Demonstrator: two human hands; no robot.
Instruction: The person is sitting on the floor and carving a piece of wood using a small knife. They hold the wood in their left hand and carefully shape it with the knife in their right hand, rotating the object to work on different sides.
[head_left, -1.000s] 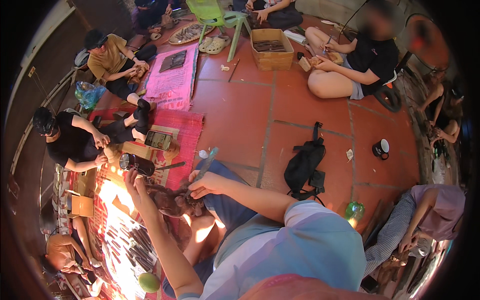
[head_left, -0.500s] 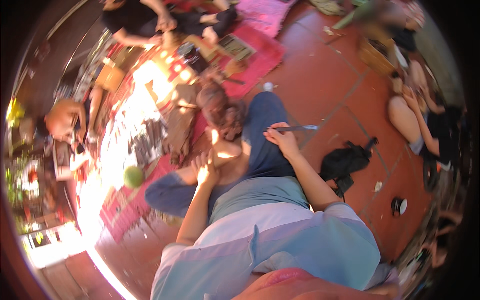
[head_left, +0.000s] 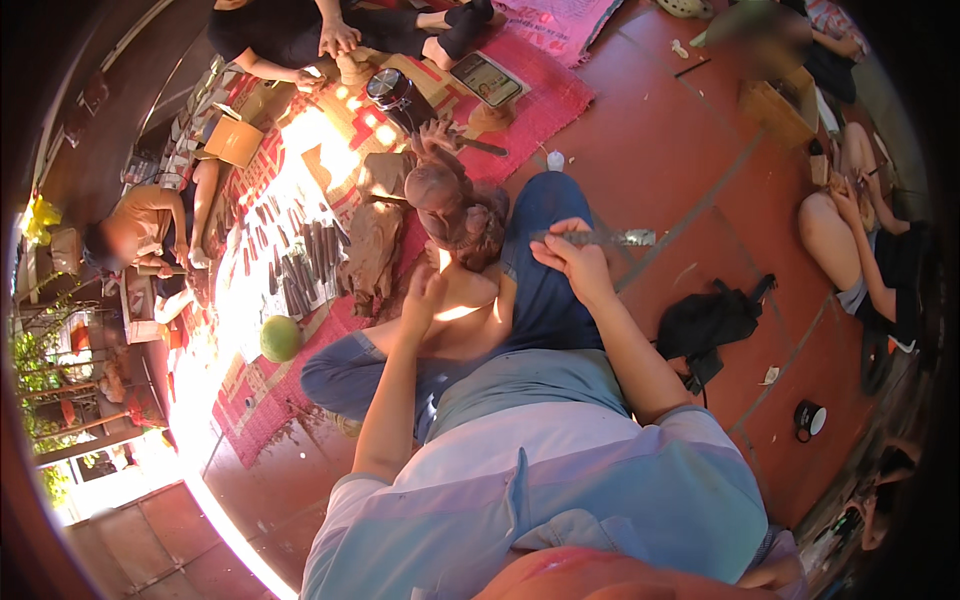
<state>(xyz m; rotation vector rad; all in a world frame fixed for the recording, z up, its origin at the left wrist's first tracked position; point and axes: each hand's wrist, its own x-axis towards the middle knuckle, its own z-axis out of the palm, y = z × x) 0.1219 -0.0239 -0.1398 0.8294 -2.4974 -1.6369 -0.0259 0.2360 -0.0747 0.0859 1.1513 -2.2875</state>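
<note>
My right hand (head_left: 575,258) is closed above my right knee, gripping a flat, narrow carving chisel (head_left: 638,238) that points to the right; its outline is partly smeared by motion. Over my folded leg, my left hand (head_left: 424,298) is raised with loosely bent fingers apart, and nothing shows in it. Just beyond that hand, a brown carved wooden figure (head_left: 437,196) with a rounded head and an upraised part stands against my feet. To its left lies a rough brown wood block (head_left: 373,255). Several dark-handled carving tools (head_left: 300,268) lie spread in bright sunlight.
A green ball-like thing (head_left: 281,338) sits on the red patterned mat (head_left: 242,425). A dark canister (head_left: 398,98) stands farther off. On the tiles at right are a black bag (head_left: 708,322) and a dark cup (head_left: 809,420). People sit working at far left, ahead and right.
My left hand has lifted off my leg toward the carving. My right hand has risen slightly, turning the chisel so its broad face shows. The view has shifted a little.
</note>
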